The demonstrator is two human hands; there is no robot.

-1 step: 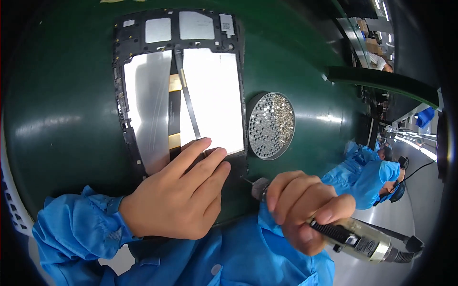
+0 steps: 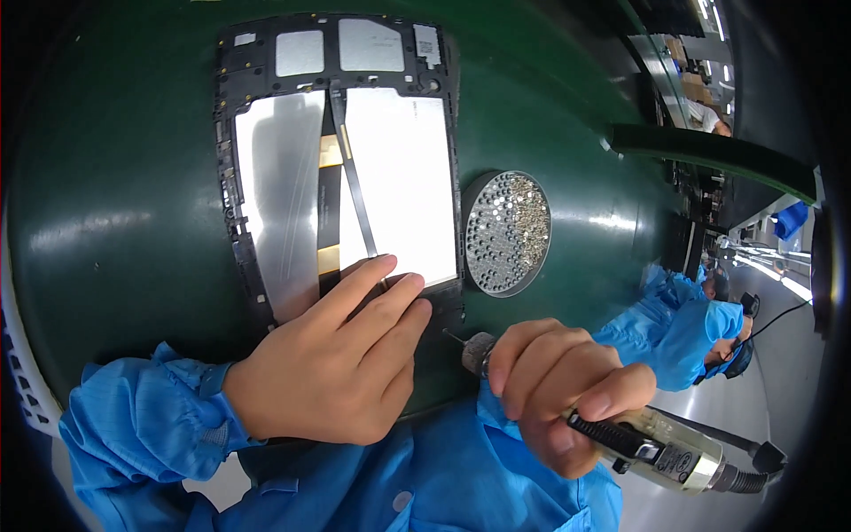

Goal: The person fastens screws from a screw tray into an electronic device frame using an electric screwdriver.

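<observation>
My left hand lies open and flat over the lower end of an opened tablet body, fingertips on its inner parts. Black frame edges surround a bare silver plate and a bright white panel. A thin dark flex cable slants down to my fingertips. My right hand is wrapped round an electric screwdriver with a pale see-through body. Its thin bit points left, just beyond the tablet's lower right corner and seemingly apart from it. My left palm hides part of the tablet's lower end.
Right beside the tablet stands a round dish holding many small screws. Both rest on a green work mat. A dark green bar crosses at the far right. Another person in a blue smock sits beyond my right arm.
The tablet and the screw dish have shifted very slightly to the right. My right hand and the screwdriver have edged a little to the left.
</observation>
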